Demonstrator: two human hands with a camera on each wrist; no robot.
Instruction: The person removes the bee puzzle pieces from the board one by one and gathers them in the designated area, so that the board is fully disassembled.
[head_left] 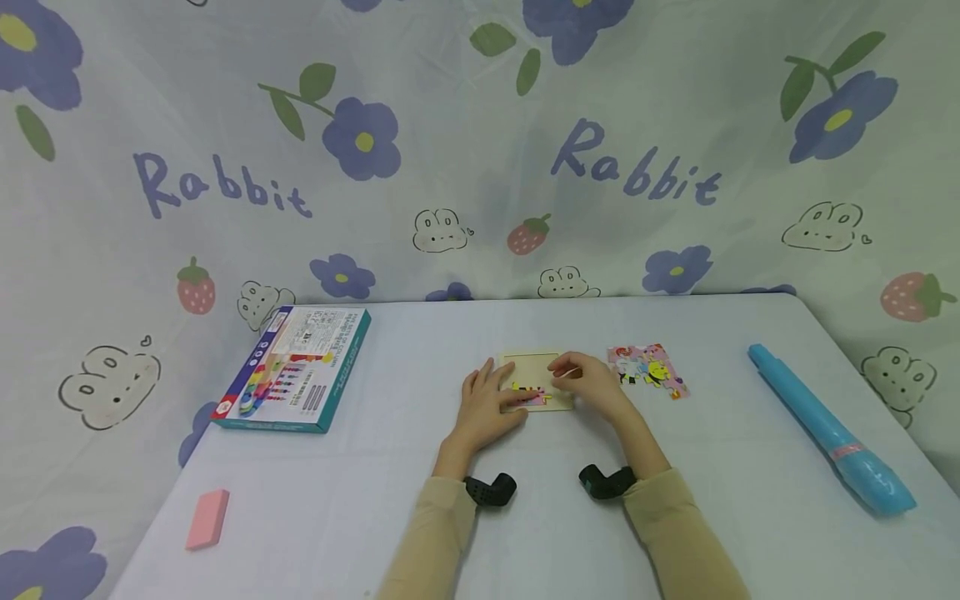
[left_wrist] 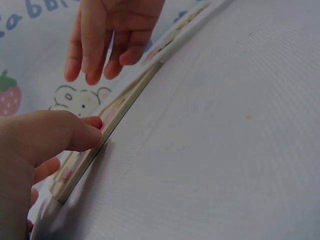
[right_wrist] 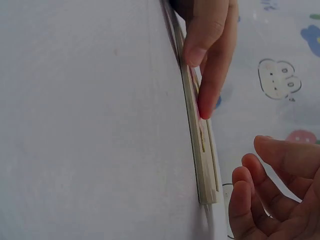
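Note:
A shallow wooden puzzle tray (head_left: 531, 360) lies on the white table, with joined colourful jigsaw pieces (head_left: 537, 397) along its near edge. My left hand (head_left: 486, 408) rests across the tray's left side, fingers spread. Its index finger touches the pieces, and the thumb lies at the near edge. In the left wrist view, the left hand (left_wrist: 40, 145) is at the tray's rim (left_wrist: 131, 97). Over the tray's right side hovers my right hand (head_left: 591, 385). The right wrist view shows that right hand (right_wrist: 285, 190) with loosely bent fingers, apart from the tray, nothing visible between them.
Right of the tray lies a group of colourful puzzle pieces (head_left: 647, 370). A flat boxed set (head_left: 300, 367) is at the back left, with a pink eraser-like block (head_left: 207, 520) nearer the front. A long blue object with a pink band (head_left: 825, 429) lies at the right.

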